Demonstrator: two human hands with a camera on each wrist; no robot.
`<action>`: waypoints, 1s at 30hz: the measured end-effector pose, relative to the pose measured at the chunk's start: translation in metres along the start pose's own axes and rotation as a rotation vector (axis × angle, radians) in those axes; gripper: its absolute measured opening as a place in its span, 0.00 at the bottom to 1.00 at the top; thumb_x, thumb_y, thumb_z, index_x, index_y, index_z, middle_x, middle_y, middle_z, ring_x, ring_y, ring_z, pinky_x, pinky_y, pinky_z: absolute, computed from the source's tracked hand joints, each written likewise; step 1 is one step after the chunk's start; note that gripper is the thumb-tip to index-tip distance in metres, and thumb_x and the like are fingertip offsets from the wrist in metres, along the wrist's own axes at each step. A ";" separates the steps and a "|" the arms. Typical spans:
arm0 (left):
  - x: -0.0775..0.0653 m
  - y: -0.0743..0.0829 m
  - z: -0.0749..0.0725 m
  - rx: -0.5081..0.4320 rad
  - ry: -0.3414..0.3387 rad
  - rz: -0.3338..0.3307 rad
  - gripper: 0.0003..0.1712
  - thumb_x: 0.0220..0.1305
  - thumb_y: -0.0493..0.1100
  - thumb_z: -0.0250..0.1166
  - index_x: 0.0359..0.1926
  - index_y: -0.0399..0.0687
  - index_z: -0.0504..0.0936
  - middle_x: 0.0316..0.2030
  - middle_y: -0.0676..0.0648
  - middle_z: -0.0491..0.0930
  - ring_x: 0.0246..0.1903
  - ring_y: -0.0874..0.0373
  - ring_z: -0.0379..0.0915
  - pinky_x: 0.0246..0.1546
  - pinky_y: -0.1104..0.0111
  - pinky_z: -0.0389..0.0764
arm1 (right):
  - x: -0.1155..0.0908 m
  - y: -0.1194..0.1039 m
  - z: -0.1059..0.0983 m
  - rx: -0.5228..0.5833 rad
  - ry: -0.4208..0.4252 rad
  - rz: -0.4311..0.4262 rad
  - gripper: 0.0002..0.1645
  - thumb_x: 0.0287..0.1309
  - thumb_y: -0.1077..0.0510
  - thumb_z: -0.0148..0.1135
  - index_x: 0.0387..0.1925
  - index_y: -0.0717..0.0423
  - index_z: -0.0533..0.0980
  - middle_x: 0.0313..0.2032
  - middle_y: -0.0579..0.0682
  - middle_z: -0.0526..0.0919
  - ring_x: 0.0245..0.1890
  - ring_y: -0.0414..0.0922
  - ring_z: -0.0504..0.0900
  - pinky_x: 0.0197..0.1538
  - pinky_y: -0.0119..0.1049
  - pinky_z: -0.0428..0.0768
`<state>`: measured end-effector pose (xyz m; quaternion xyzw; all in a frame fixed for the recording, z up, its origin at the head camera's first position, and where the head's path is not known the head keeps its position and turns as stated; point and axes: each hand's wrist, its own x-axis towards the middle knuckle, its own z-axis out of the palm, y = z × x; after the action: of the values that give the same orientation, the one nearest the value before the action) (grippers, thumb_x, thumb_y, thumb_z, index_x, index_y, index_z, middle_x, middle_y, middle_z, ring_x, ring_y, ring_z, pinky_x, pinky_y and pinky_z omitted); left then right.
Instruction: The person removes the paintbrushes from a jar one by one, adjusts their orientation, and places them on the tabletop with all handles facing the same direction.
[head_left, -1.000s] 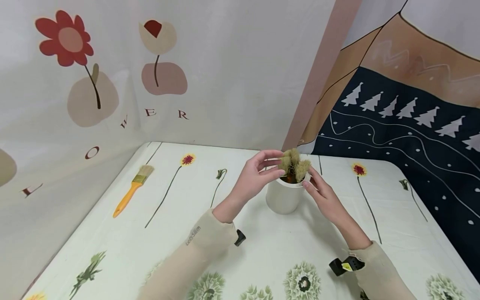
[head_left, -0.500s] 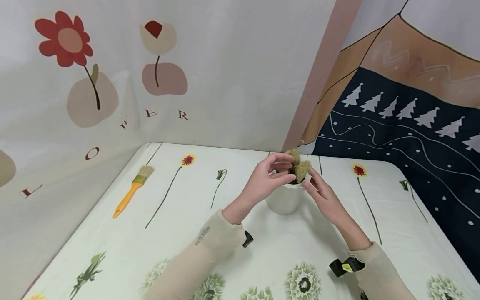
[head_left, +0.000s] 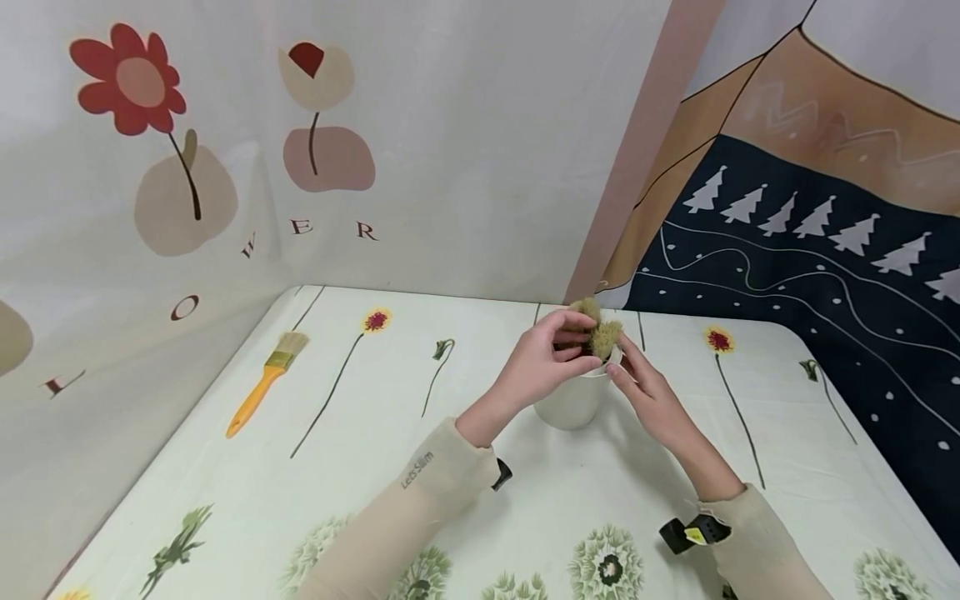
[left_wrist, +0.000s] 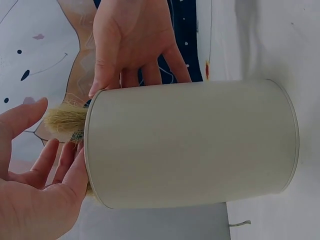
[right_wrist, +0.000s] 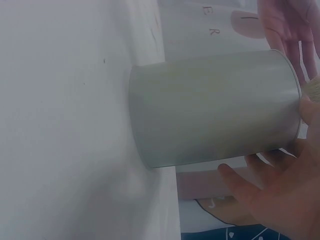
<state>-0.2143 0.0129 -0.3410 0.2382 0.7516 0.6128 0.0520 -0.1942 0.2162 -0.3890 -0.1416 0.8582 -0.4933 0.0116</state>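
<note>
A white cylindrical container (head_left: 566, 407) stands upright on the table. Tan bristle tufts of brushes (head_left: 604, 340) stick up out of its mouth; their lower parts are hidden inside. My left hand (head_left: 542, 354) is at the left of the mouth, its spread fingers among the bristles and overlapping the rim. In the left wrist view, a bristle tuft (left_wrist: 67, 119) shows between its separated digits (left_wrist: 27, 117). My right hand (head_left: 648, 398) holds the container's right side near the top, its thumb at the rim and its other fingers partly behind the wall.
An orange-handled paintbrush (head_left: 264, 387) lies on the table's left side. The white tablecloth (head_left: 637, 462) is printed with flowers. Patterned fabric (head_left: 465, 150) hangs behind the table, and a dark panel with printed trees (head_left: 810, 275) borders its right side.
My left hand has moved right and slightly down, farther over the container's mouth, covering more of the bristles. My right hand and the container have barely moved.
</note>
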 end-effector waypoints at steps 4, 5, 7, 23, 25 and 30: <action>0.003 -0.001 0.003 0.109 0.014 0.013 0.24 0.61 0.36 0.71 0.58 0.41 0.75 0.57 0.43 0.77 0.57 0.51 0.80 0.54 0.74 0.82 | 0.000 0.000 0.000 0.006 -0.003 -0.003 0.38 0.78 0.49 0.42 0.80 0.50 0.41 0.79 0.59 0.42 0.76 0.67 0.50 0.70 0.66 0.62; 0.003 -0.001 0.003 0.136 0.020 0.014 0.24 0.61 0.37 0.71 0.57 0.42 0.76 0.56 0.43 0.77 0.56 0.52 0.80 0.53 0.75 0.82 | 0.000 0.000 0.000 0.007 -0.004 -0.003 0.38 0.78 0.49 0.43 0.80 0.49 0.41 0.80 0.59 0.42 0.76 0.67 0.50 0.70 0.66 0.62; 0.003 -0.001 0.005 0.187 0.032 0.014 0.23 0.61 0.38 0.71 0.56 0.42 0.76 0.54 0.44 0.79 0.54 0.53 0.81 0.52 0.76 0.82 | 0.000 0.000 0.001 0.007 -0.006 -0.001 0.39 0.78 0.48 0.43 0.80 0.49 0.40 0.80 0.59 0.42 0.77 0.66 0.49 0.70 0.66 0.62; 0.008 0.001 0.014 0.461 0.084 -0.042 0.20 0.60 0.45 0.73 0.52 0.48 0.81 0.48 0.49 0.87 0.44 0.62 0.86 0.43 0.80 0.83 | -0.001 -0.001 0.001 -0.001 -0.005 -0.020 0.38 0.79 0.50 0.42 0.80 0.52 0.40 0.79 0.61 0.42 0.76 0.68 0.51 0.69 0.65 0.63; 0.009 0.002 0.015 0.505 0.080 -0.048 0.21 0.61 0.46 0.73 0.53 0.48 0.81 0.48 0.49 0.87 0.44 0.62 0.86 0.43 0.80 0.83 | -0.001 -0.001 0.001 -0.003 -0.004 -0.016 0.39 0.79 0.49 0.42 0.80 0.52 0.40 0.79 0.61 0.42 0.76 0.68 0.51 0.69 0.65 0.64; 0.010 0.002 0.016 0.570 0.071 -0.056 0.21 0.61 0.47 0.72 0.54 0.48 0.81 0.47 0.49 0.87 0.43 0.63 0.86 0.42 0.79 0.83 | -0.001 0.000 0.001 0.001 -0.004 -0.009 0.39 0.79 0.49 0.42 0.80 0.52 0.39 0.79 0.61 0.41 0.76 0.69 0.50 0.69 0.65 0.63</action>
<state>-0.2160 0.0318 -0.3409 0.2009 0.9012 0.3831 -0.0267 -0.1931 0.2153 -0.3893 -0.1467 0.8573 -0.4934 0.0112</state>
